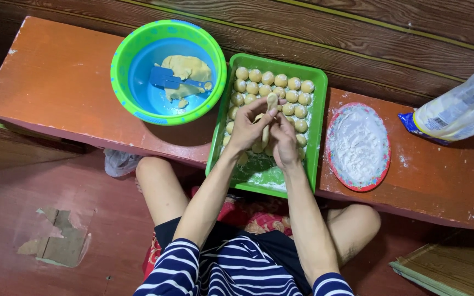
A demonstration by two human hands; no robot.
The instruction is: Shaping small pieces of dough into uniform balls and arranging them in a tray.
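Both hands, left hand [246,129] and right hand [284,140], grip a dough strip [270,104] over the green tray [318,118] of dough balls [272,79]; light, even pressure would probably roll it uniformly.

Bench top [56,82]: left end bare and open to a hand. Green bowl [168,71] touches green tray [316,115] mid-bench; plate of flour [357,147] sits just beside the tray; plastic bag [459,112] blocks the right end, far edge.
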